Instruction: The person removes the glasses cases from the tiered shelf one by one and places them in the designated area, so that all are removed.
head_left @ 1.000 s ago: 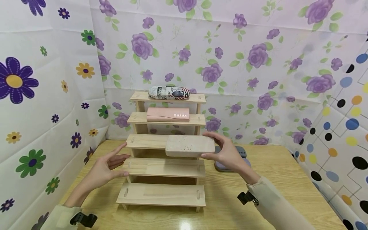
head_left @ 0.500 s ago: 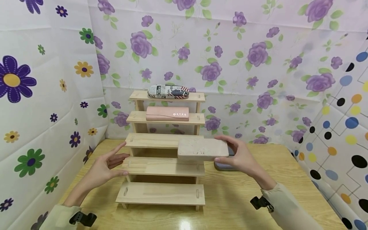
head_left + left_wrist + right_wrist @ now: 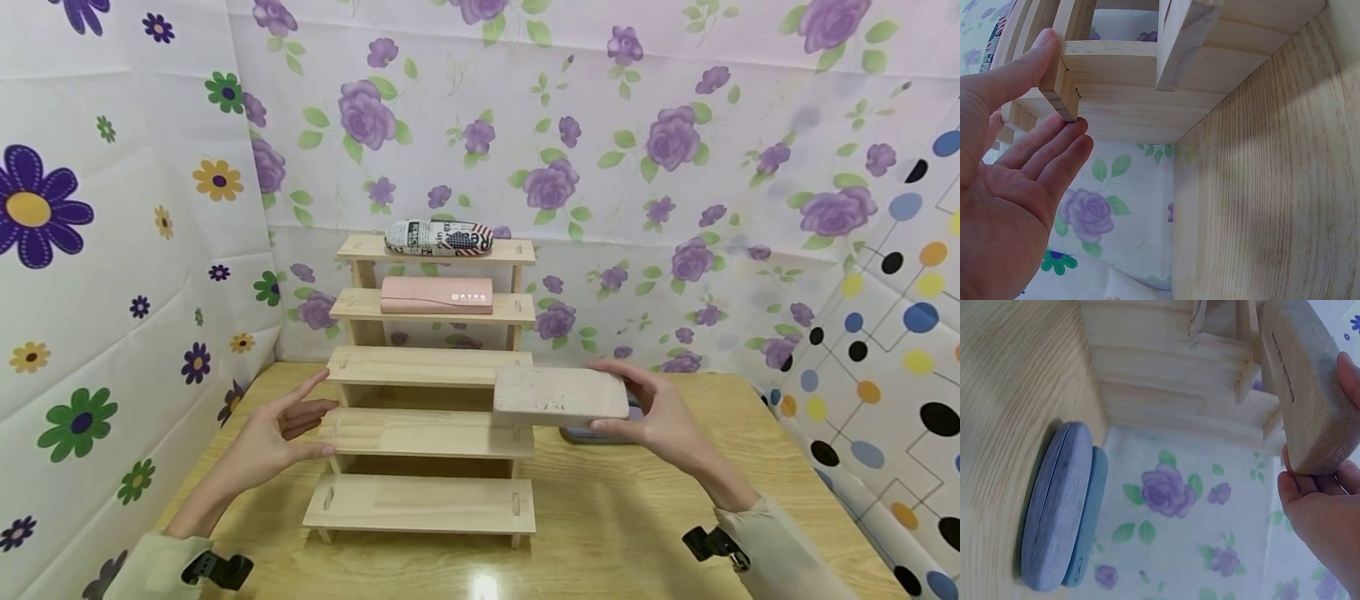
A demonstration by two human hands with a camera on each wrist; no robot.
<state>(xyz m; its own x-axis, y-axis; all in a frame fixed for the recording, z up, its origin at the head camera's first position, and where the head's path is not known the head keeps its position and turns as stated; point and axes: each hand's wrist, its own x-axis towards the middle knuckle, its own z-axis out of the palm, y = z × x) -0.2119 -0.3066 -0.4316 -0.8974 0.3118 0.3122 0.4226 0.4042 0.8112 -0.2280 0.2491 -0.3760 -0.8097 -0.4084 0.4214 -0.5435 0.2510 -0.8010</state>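
Note:
A beige glasses case (image 3: 561, 393) hangs in the air in front of the right end of the stepped wooden shelf (image 3: 418, 503). My right hand (image 3: 667, 421) grips it by its right end, thumb at the front and fingers behind. Dark lettering shows on the underside of the beige case (image 3: 1300, 381) in the right wrist view. My left hand (image 3: 262, 437) is at the shelf's left side. In the left wrist view the thumb and fingertips of the left hand (image 3: 1016, 156) hold the end of one step from its front and back edges.
A newspaper-print case (image 3: 438, 238) lies on the top step, with a pink glasses case (image 3: 437, 295) on the step below. On the table right of the shelf, a grey-purple case (image 3: 1057, 506) and a blue case (image 3: 1089, 515) lie side by side. Patterned cloth walls surround the table.
My right hand has carried the beige glasses case to the right and slightly down, away from the third step. The left hand stays in place at the shelf.

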